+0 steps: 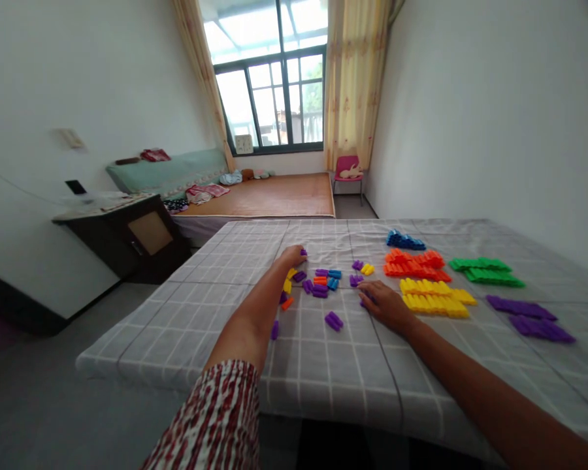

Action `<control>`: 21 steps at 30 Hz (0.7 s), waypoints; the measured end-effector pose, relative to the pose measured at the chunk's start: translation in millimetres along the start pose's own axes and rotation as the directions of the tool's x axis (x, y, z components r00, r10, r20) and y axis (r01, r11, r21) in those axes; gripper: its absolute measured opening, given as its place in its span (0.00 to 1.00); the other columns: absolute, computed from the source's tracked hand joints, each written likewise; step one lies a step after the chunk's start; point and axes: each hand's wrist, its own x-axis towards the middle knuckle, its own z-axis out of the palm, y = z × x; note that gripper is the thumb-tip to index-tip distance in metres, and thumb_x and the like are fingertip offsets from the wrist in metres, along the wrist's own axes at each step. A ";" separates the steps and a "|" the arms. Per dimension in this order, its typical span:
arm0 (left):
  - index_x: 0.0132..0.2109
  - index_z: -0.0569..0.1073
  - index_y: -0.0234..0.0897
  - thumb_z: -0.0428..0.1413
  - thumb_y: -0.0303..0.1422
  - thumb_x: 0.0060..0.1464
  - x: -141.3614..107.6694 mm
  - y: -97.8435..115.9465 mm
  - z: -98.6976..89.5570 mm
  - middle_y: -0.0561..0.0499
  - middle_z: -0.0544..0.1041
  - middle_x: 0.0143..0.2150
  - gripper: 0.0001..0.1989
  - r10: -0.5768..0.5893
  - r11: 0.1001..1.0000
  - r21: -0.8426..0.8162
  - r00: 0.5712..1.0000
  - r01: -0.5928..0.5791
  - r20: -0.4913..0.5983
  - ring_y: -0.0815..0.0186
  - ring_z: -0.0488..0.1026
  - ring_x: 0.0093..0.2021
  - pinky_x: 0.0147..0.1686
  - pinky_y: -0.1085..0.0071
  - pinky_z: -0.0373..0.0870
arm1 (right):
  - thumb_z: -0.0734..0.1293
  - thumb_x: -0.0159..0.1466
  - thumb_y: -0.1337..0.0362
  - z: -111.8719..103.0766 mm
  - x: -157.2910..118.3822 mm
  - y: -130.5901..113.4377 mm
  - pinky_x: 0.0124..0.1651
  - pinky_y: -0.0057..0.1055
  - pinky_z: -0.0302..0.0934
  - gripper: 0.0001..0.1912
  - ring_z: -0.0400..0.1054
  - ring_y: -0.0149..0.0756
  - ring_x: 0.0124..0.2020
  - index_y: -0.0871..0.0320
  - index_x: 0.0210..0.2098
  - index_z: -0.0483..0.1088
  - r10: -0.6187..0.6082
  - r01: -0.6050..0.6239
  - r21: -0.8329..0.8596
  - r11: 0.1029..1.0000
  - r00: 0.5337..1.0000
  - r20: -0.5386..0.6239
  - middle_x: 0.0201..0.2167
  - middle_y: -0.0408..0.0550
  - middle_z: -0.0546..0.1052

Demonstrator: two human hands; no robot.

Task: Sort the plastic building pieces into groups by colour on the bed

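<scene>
My left hand [293, 257] reaches across the table with its fingers closed on a small purple plastic piece [303, 252], which shows at the fingertips. Under the curled fingers of my right hand [385, 301] is another purple piece, mostly covered. Between the hands lie loose small pieces: purple ones such as the purple pair [334, 320], a blue pair [332, 283], an orange piece [320, 281] and a yellow pair [367, 269]. Beside my left wrist are yellow pieces [287, 285] and an orange piece [287, 303], partly hidden by the forearm.
Rows of joined pieces lie on the right: blue [404, 241], orange [416, 266], yellow [434, 300], green [487, 271] and purple [532, 318]. A grey checked cloth [176, 333] covers the table. Beyond stand a bed [284, 196], a cabinet [142, 238] and a pink chair [347, 163].
</scene>
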 end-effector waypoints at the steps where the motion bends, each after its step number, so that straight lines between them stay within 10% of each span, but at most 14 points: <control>1: 0.53 0.74 0.36 0.58 0.32 0.50 1.3 1.9 0.3 0.43 0.77 0.52 0.22 0.033 0.999 -0.001 0.999 -0.033 0.013 0.59 0.74 0.50 0.48 0.71 0.68 | 0.57 0.67 0.60 0.5 0.4 0.0 0.57 0.43 0.60 0.14 0.67 0.42 0.52 0.53 0.48 0.69 0.002 -0.002 -0.006 1.000 1.000 -0.006 0.48 0.52 0.75; 12: 0.52 0.76 0.35 0.53 0.27 0.52 -41.8 45.7 -4.8 0.47 0.78 0.48 0.20 0.348 0.927 -0.106 0.931 -0.359 -0.113 0.62 0.73 0.48 0.51 0.70 0.67 | 0.59 0.66 0.62 1.1 4.0 4.3 0.58 0.46 0.60 0.15 0.66 0.45 0.53 0.57 0.50 0.70 -0.038 0.040 0.008 0.999 0.983 -0.181 0.48 0.54 0.75; 21: 0.51 0.76 0.39 0.56 0.33 0.53 -97.4 147.5 4.7 0.51 0.79 0.43 0.17 0.529 0.779 -0.294 0.832 -0.554 -0.165 0.62 0.75 0.42 0.46 0.69 0.69 | 0.62 0.65 0.59 -22.1 -0.1 2.8 0.40 0.31 0.68 0.13 0.72 0.35 0.39 0.54 0.46 0.72 0.156 -0.063 0.354 0.933 0.958 -0.239 0.41 0.48 0.78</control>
